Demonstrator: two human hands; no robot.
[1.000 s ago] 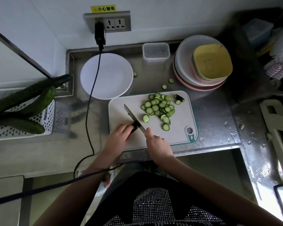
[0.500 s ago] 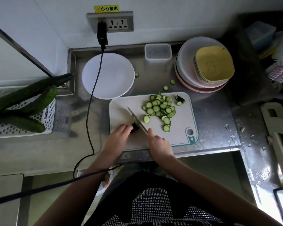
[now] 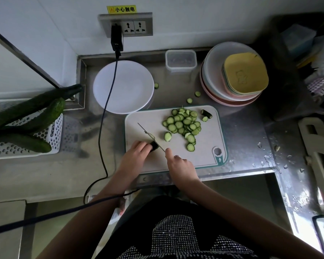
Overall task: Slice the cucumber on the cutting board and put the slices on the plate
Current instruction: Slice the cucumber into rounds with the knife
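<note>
On the pale cutting board (image 3: 204, 144), my left hand (image 3: 134, 156) holds down a short dark cucumber stub (image 3: 154, 145). My right hand (image 3: 180, 164) grips the handle of a knife (image 3: 150, 136), whose blade lies against the stub's cut end. A heap of cucumber slices (image 3: 183, 124) spreads over the board's far half, with a dark end piece (image 3: 206, 113) at its far right corner. The white plate (image 3: 123, 86) stands behind the board to the left, with nothing on it.
Three stray slices lie on the steel counter (image 3: 241, 120) beyond the board. A stack of bowls (image 3: 234, 75) and a clear container (image 3: 180, 59) stand at the back. Whole cucumbers (image 3: 24, 116) rest in a white basket at left. A black cable (image 3: 106, 109) crosses the plate.
The stub under my left hand has become shorter and the knife has shifted slightly left along it. Both hands stay at the board's near edge.
</note>
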